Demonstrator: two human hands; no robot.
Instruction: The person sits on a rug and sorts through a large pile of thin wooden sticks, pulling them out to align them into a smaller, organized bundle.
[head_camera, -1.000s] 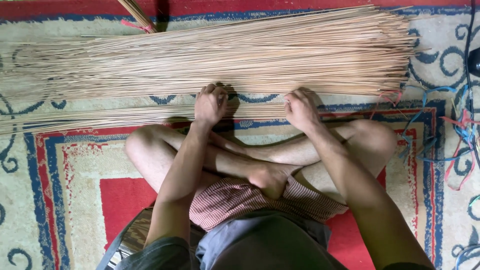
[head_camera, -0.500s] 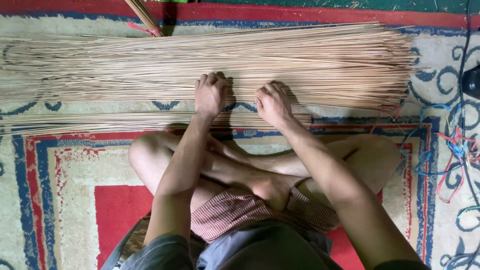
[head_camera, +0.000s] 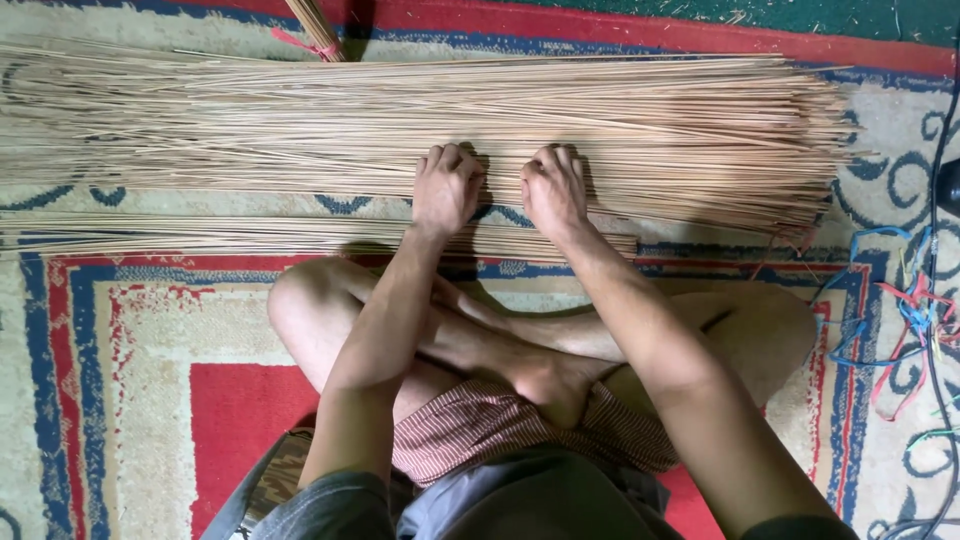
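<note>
My left hand (head_camera: 446, 188) and right hand (head_camera: 553, 190) side by side, fingers curled, pressing near edge of wide stick pile (head_camera: 250, 130); thin stick row (head_camera: 200, 237) nearer, on patterned rug (head_camera: 120, 380).

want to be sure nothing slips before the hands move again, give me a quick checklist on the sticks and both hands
1. Left hand resting on the near edge of the big stick pile: ok.
2. Right hand on the same pile beside it, hands apart: ok.
3. Whether either hand has sticks pinched: cannot tell, fingers curl over the pile.
4. Smaller stick row lying apart, nearer the legs, under the forearms: ok.
5. Pile ends even at the right: not ok, tips splay out raggedly.
6. Loose coloured strings on the carpet lying apart from the sticks: ok.
</note>
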